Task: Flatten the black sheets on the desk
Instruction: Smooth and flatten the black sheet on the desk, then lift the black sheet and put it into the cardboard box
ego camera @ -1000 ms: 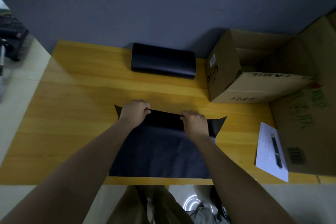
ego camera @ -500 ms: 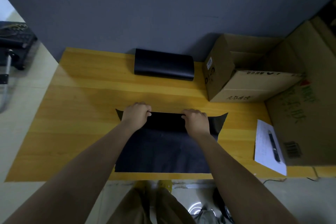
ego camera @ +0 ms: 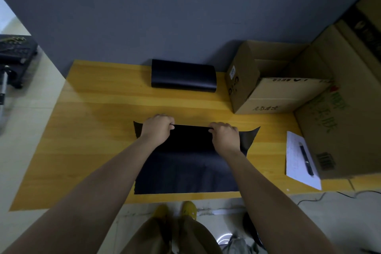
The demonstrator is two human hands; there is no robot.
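Note:
A black sheet [ego camera: 185, 173] lies on the yellow wooden desk [ego camera: 99, 130] in front of me, its near edge close to the desk's front edge. Its far edge curls upward, with both far corners sticking up. My left hand [ego camera: 157, 128] grips that far edge on the left. My right hand [ego camera: 223, 136] grips the same edge on the right. The strip of sheet between my hands looks folded or curled over toward me. A second black sheet, rolled or curled up [ego camera: 183, 75], rests at the back of the desk against the grey wall.
An open cardboard box [ego camera: 266, 97] stands at the back right, and a larger box [ego camera: 340, 126] fills the right edge. A white paper [ego camera: 296, 163] with a black pen [ego camera: 306, 158] lies in front of the large box. Dark equipment [ego camera: 14, 51] stands off the desk at left.
My view has pulled back and risen, so the desk looks smaller. Both hands stay on the sheet's far edge, with barely any shift.

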